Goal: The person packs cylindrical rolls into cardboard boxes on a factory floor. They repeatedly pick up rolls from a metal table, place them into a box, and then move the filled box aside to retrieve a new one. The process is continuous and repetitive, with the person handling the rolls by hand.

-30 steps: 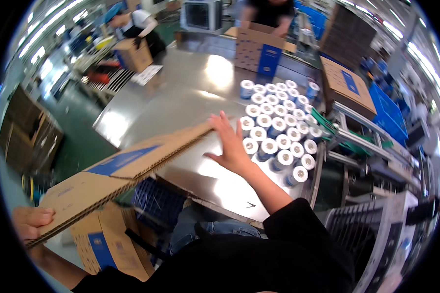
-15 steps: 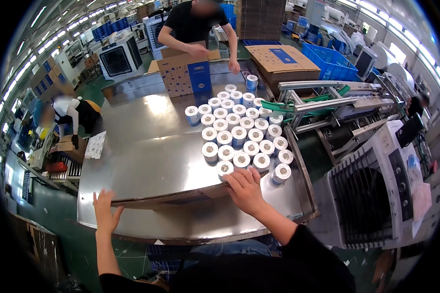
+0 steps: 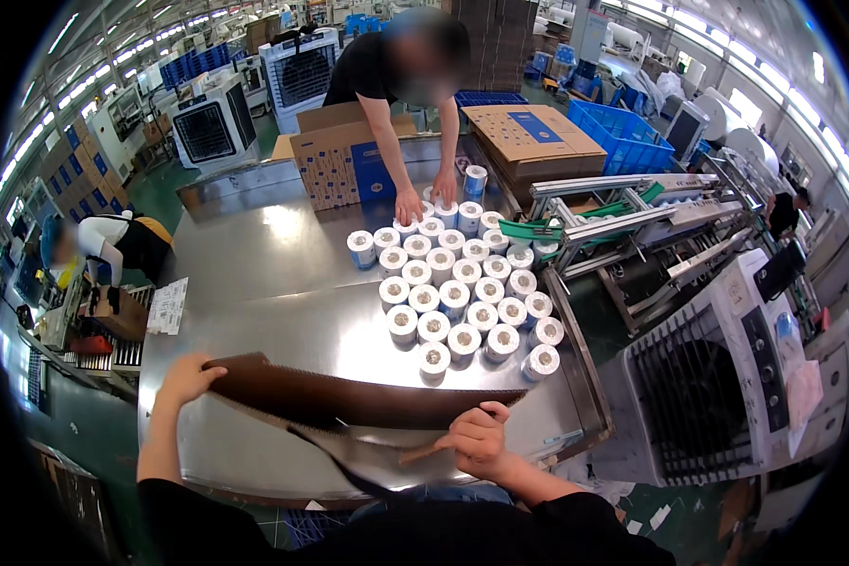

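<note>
Left hand (image 3: 189, 379) gripped the carton (image 3: 349, 401), right hand (image 3: 479, 440) clasped its flap (image 3: 423, 454): apparently only part-opened, while rolls (image 3: 454, 297) stood loose beyond that hand!

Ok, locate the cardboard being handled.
In the head view, the cardboard is at lower centre, between the left hand and the right hand, over the metal table, on the near side of the white rolls.

Holding a carton (image 3: 377, 400) between left hand (image 3: 190, 377) and right hand (image 3: 478, 440), over the table (image 3: 255, 307), before the rolls (image 3: 454, 296) on it. Facing a box (image 3: 326, 172) behind the rolls, leftward, with a conveyor frame (image 3: 606, 224) and air cooler (image 3: 703, 382) right of the table.
</note>
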`<state>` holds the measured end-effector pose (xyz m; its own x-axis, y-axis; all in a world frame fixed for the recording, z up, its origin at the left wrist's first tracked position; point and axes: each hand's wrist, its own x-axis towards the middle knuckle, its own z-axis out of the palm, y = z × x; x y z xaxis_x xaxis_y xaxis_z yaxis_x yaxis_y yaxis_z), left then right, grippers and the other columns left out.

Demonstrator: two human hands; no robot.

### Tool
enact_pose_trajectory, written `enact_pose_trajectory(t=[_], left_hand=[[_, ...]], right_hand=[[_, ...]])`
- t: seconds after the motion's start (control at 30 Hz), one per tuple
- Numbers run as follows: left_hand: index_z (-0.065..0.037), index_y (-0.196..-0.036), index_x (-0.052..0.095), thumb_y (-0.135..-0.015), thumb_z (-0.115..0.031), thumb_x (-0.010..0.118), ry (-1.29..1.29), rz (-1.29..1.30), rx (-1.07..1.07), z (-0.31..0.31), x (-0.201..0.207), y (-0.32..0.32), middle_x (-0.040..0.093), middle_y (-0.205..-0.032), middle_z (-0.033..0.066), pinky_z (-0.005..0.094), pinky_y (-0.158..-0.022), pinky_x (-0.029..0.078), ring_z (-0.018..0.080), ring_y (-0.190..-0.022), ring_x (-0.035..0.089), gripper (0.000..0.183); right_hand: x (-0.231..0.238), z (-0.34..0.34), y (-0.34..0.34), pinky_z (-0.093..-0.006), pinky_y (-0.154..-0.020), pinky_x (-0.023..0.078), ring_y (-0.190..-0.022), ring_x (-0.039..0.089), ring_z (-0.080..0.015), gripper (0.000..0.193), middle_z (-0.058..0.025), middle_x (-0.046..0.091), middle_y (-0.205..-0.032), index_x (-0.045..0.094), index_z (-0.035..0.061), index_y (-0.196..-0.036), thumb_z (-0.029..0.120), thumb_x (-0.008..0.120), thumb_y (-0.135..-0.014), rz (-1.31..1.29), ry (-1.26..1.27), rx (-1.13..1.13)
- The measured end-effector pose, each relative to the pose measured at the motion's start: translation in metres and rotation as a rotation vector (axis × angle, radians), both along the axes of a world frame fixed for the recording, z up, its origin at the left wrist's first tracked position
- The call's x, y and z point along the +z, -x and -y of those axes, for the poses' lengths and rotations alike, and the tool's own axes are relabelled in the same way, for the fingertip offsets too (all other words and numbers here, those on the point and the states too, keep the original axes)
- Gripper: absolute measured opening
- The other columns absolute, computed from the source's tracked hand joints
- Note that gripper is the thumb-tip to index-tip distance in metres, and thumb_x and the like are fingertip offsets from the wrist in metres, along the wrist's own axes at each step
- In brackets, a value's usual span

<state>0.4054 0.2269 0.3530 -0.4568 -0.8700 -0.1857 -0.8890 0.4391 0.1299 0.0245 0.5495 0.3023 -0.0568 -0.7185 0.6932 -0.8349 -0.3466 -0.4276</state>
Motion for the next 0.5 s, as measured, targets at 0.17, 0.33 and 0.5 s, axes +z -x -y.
enact_pose_trajectory(t=[0.17,0.33,0.5], left_hand=[[-0.003,-0.071,0.071,-0.085,-0.045,0.055,0.297,0.356,0.021,-0.002,0.019,0.022,0.065,-0.070,0.0198,0.0469,-0.070,0.049,0.0386,-0.073,0.063,0.047],[-0.009,-0.101,0.070,-0.087,-0.065,0.040,-0.548,0.314,-0.353,-0.073,-0.009,0.098,0.065,-0.104,0.0235,0.0414,-0.092,0.045,0.0348,-0.103,0.060,0.065],[-0.009,-0.102,0.069,-0.088,-0.061,0.047,-0.688,-0.092,-0.410,-0.151,0.001,0.066,0.066,-0.100,0.0183,0.0426,-0.088,0.046,0.0349,-0.100,0.059,0.058]], right_hand=[[0.028,0.055,0.018,-0.0376,-0.084,0.037,-0.072,0.053,-0.0199,0.015,-0.0003,0.046,-0.059,0.054,0.0128,-0.058,0.002,0.062,-0.054,0.097,-0.147,0.775],[-0.070,0.115,0.007,-0.0378,-0.083,0.044,-0.076,0.060,-0.0285,0.006,-0.0095,0.064,-0.070,0.065,0.0079,-0.064,0.007,0.060,-0.065,-0.525,-0.744,0.606],[-0.091,0.123,0.026,-0.0385,-0.085,0.046,-0.081,0.061,-0.0310,0.010,-0.0119,0.067,-0.084,0.068,0.0072,-0.075,0.006,0.060,-0.069,-0.428,-0.650,0.616]])
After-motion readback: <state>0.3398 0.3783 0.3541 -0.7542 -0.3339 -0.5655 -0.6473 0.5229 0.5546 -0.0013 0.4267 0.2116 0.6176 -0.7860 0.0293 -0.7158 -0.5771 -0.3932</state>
